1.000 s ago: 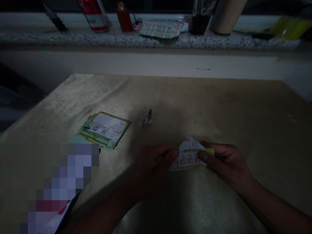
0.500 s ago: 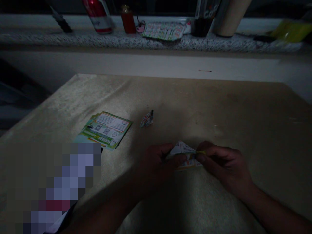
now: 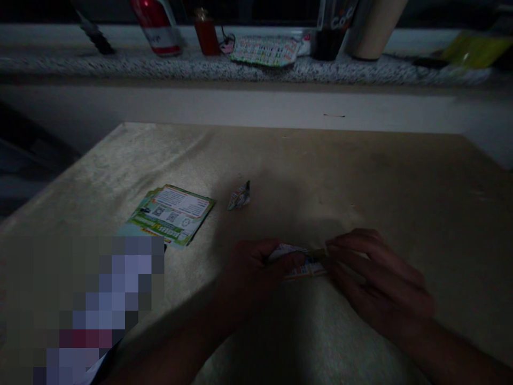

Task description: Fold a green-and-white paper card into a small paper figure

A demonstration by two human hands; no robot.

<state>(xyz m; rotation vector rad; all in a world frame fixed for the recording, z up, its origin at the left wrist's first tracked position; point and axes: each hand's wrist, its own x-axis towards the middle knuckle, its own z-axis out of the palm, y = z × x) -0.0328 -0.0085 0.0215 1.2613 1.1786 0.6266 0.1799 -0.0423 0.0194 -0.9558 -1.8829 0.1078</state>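
Observation:
A small folded paper [image 3: 296, 274] with colourful print lies in front of me, just above or on the table; I cannot tell which. My left hand [image 3: 256, 267] is closed on its left part, thumb laid across the front. At the paper's right end, my right hand [image 3: 372, 272] has its fingertips and thumb brought together on the edge, the fingers fairly straight. Dim light blurs where the right fingertips meet the paper. Farther back stands a small folded paper figure [image 3: 239, 197], touched by neither hand.
Left of the figure lies a stack of printed leaflets [image 3: 176, 214]. A pixelated patch [image 3: 108, 299] covers something at the lower left. Along the granite windowsill [image 3: 224, 70] stand a red can [image 3: 158, 32], a small red bottle [image 3: 207, 37], a dark drink bottle [image 3: 331, 37] and a beige cylinder [image 3: 372, 32].
The paper's raised triangular peak has come down, so the paper looks flatter. My right hand has shifted slightly right, its fingers straighter. The left hand keeps its hold.

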